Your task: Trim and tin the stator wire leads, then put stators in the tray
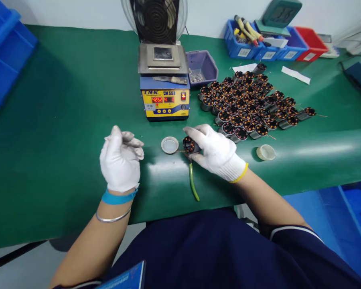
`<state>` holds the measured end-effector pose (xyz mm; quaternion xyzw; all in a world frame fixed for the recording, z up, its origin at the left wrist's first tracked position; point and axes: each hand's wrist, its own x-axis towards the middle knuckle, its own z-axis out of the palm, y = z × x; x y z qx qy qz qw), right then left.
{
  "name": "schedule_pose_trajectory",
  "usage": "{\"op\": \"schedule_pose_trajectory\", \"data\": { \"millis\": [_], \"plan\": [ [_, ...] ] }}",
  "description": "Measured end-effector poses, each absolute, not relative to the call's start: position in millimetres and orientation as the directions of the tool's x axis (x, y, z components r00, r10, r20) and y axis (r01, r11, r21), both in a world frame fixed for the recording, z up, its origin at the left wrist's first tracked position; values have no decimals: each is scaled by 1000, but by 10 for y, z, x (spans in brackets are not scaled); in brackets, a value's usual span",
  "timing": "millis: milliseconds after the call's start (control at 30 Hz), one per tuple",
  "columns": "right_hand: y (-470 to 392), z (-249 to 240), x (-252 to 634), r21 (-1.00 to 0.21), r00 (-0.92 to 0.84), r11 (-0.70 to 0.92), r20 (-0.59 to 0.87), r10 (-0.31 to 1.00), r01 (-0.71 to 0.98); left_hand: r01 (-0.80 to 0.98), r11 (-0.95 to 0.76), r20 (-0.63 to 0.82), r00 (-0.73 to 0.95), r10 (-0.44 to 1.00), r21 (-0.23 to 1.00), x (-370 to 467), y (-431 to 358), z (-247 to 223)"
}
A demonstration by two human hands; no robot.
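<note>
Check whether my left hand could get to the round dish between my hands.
Probably yes: the left hand seems empty, with only bare green tabletop between it and the dish. The right hand and its wired part sit just beyond.

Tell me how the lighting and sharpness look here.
Head view: pale glare bands the green table at right, with a smaller bright patch below the small dish; soft shadow beside the blue bin at left; red digits legible, the badge's small print too soft to read.
</note>
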<state>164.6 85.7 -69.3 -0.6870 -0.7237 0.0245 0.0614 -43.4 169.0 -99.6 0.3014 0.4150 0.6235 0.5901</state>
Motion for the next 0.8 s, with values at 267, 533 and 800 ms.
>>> {"op": "schedule_pose_trajectory", "data": {
  "millis": [267,533,800],
  "plan": [
    [1248,-486,1444,105,-87,107,-180,980,989,-496,87,-170,-124,978,864,-437,1988,-1334],
    [1373,-371,1324,182,-133,183,-258,957,966,-469,78,-137,-93,986,880,-464,2082,-1384],
    [1265,-385,1443,173,-232,241,-72,970,955,-486,110,-167,-77,983,867,-463,2084,-1357]
  ]
}}
